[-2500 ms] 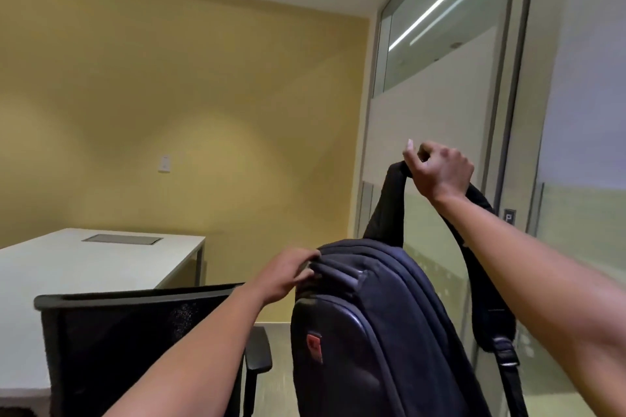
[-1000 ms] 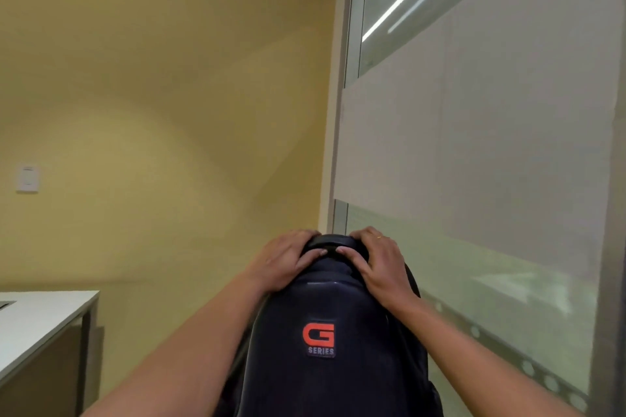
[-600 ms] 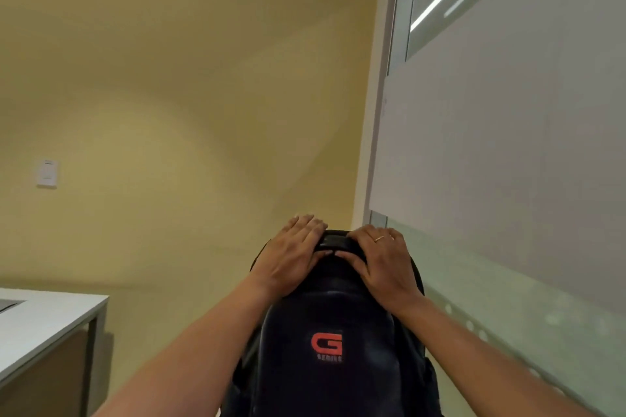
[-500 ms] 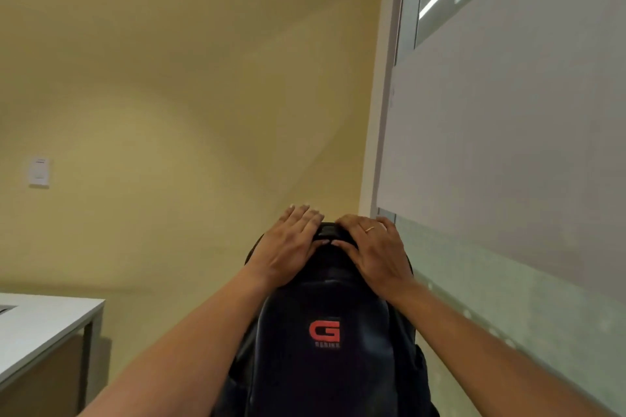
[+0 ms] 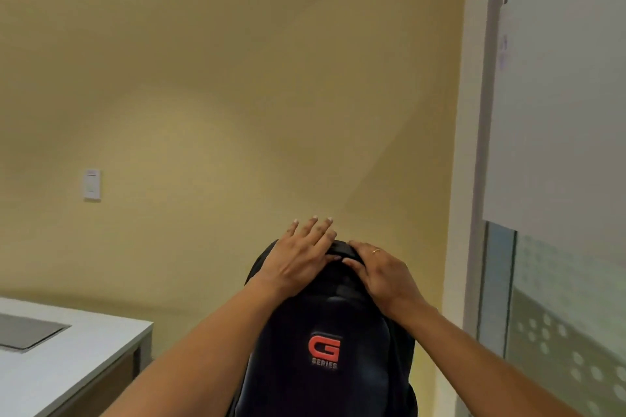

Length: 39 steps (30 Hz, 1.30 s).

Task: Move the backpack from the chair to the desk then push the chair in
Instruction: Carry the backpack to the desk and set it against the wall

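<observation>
The backpack (image 5: 325, 349) runs off the bottom edge, hiding its base and whatever supports it.

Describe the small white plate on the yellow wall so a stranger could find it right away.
Start at the broad yellow wall that fills most of the view, then look to its left part, above the white desk in the lower left corner. The small white wall plate sits there, an upright rectangle. It is the only fixture on that otherwise plain wall, well left of the black backpack.
</observation>
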Available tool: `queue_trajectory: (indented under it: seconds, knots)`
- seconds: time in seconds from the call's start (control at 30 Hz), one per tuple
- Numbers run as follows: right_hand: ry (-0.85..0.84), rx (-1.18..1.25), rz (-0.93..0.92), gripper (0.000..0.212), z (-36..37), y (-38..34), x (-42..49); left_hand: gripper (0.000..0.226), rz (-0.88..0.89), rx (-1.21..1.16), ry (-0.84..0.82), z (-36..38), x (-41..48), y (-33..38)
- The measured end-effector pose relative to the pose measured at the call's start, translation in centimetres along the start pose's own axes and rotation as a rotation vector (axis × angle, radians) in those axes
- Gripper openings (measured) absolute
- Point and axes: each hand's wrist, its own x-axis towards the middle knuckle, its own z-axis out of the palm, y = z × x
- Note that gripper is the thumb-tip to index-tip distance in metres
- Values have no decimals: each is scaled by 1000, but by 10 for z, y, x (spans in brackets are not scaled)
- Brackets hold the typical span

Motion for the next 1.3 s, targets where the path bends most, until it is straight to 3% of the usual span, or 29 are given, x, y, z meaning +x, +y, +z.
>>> queue_trajectory:
  seconds: [0.1,0.17,0.23,0.5,0.6,0.7,0.8,0.93,1.07,1.2,1.3]
  knots:
    - [-29,52,-55,90,45,17,36,47,-88,92,-57,29,8,-28]
    - [-81,122,-124,83,82,35,71,47,-161,180,19,70,21,-53]
    - [-73,95,-185,78,98,35,87,47,-228,142,-12,75,19,-67]
    - [-120,188,-403,106,186,51,182,40,-414,191,112,122,30,-124]
    - [-123,96,-573,85,223,39,216,38,-408,264,96,137,22,-154]
    - [-116,26,-678,58,267,22,245,36,-435,317,77,154,12,-188]
    - [-89,27,-738,46,315,-2,272,36,-467,361,27,171,0,-230]
    - [-6,98,-781,51,372,-46,314,38,-482,406,-27,184,-21,-301]
    - [-66,277,-765,63,415,-98,357,42,-542,493,-120,180,-38,-374]
    - [10,403,-736,53,452,-153,396,44,-673,486,-163,175,-58,-442]
    - [26,456,-752,61,477,-193,419,45,-700,540,-175,173,-75,-485]
